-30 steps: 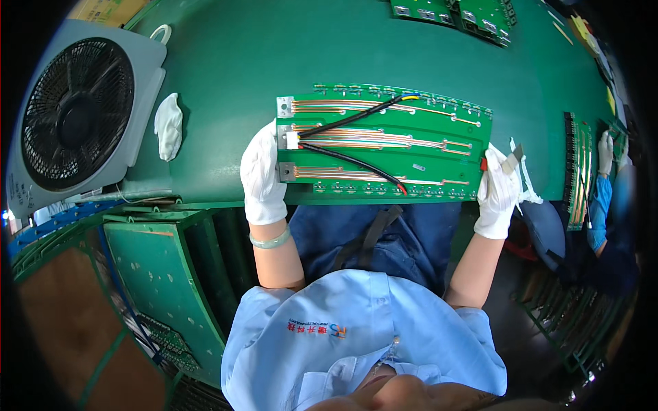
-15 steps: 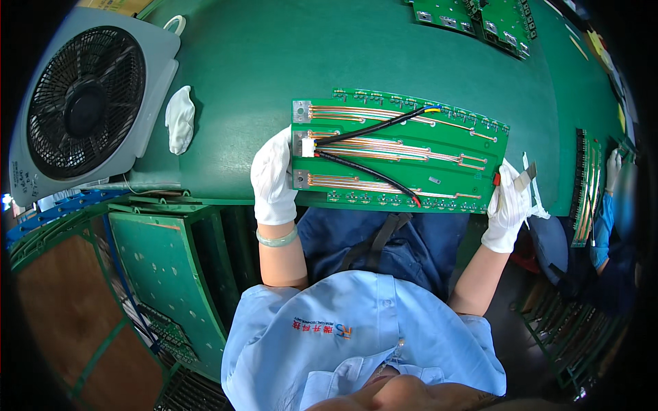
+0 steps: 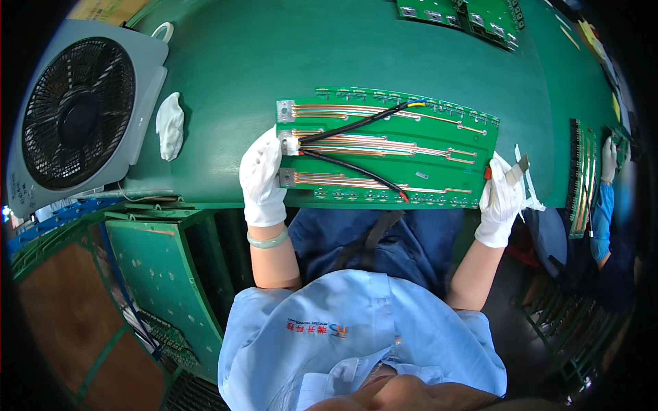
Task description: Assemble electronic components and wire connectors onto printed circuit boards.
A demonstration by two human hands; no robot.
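Here left hand [image 3: 262, 177], right hand [image 3: 502, 198] grip circuit board [image 3: 411, 154] ends.

The left hand [image 3: 262, 177] grips the left edge of a green circuit board [image 3: 439, 147], and the right hand [image 3: 500, 198] grips its right edge along with a small metal tool [image 3: 519, 169]. Two black wires [image 3: 353, 168] run from the left grip across the board.

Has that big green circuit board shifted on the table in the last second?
Yes. The green circuit board has slid to the person's right, away from the grey fan, with the left hand and right hand at its ends.
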